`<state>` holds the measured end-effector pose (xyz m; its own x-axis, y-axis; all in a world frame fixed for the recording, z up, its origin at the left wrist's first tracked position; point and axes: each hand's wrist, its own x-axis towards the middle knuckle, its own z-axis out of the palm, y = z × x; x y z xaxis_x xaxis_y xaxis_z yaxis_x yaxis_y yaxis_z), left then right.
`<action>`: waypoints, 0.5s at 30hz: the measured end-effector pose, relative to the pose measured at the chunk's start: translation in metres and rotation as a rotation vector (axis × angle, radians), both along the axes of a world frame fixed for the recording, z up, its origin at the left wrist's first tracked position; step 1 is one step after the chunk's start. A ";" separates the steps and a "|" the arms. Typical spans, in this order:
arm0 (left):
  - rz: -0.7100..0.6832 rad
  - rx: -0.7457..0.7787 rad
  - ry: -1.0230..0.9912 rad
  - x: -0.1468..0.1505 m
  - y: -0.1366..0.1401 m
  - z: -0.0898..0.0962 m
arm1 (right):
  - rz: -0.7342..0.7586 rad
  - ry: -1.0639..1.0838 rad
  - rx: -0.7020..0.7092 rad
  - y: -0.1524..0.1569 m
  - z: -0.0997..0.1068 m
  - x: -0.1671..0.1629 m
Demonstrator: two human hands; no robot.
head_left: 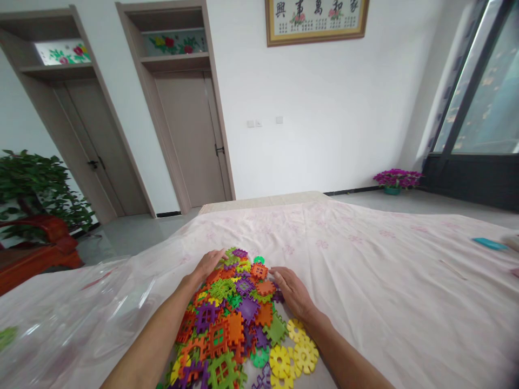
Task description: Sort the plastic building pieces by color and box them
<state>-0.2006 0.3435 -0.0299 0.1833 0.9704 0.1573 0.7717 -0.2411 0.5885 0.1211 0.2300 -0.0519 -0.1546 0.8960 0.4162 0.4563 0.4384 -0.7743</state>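
A heap of colourful plastic interlocking building pieces [248, 309] lies between my two arms, in orange, purple, green and yellow. My left hand [210, 263] rests against the far left edge of the heap, its fingers stretched over green and purple pieces. On the right side, my right hand [292, 290] lies with fingers extended beside an orange square piece [259, 270]. Neither hand appears to grip a piece. Yellow flower-shaped discs [280, 361] sit near my right forearm. A green disc [258, 260] is at the heap's far end.
A pale floral cloth [365, 281] covers the surface under the heap. Clear plastic sheeting [117, 302] lies to the left, and a blue object [488, 243] at the far right. Beyond stand a red wooden chair [60, 237], a leafy plant [36, 189] and potted purple flowers [397, 178].
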 end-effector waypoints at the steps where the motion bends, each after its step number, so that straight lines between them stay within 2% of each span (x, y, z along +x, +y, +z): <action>1: -0.012 -0.001 -0.029 0.005 0.002 0.001 | -0.015 -0.009 0.012 0.001 -0.001 0.000; 6: -0.090 -0.032 -0.121 0.040 0.008 0.002 | -0.109 -0.124 0.025 0.006 -0.007 0.001; 8: -0.172 -0.064 -0.141 0.056 0.002 0.003 | -0.079 -0.174 0.027 0.005 -0.006 0.000; 12: -0.351 -0.123 -0.176 0.069 -0.026 0.015 | 0.039 -0.141 0.032 0.000 0.000 0.001; 14: -0.363 -0.136 -0.188 0.059 -0.050 0.028 | -0.009 -0.074 0.043 -0.002 0.002 0.003; 15: -0.327 -0.141 -0.199 0.050 -0.065 0.034 | -0.053 -0.050 0.048 -0.003 0.002 0.004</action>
<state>-0.1506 0.2789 0.0044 0.4656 0.8804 0.0899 0.5355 -0.3612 0.7634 0.1248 0.2271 -0.0498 -0.1293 0.8828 0.4516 0.5169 0.4487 -0.7290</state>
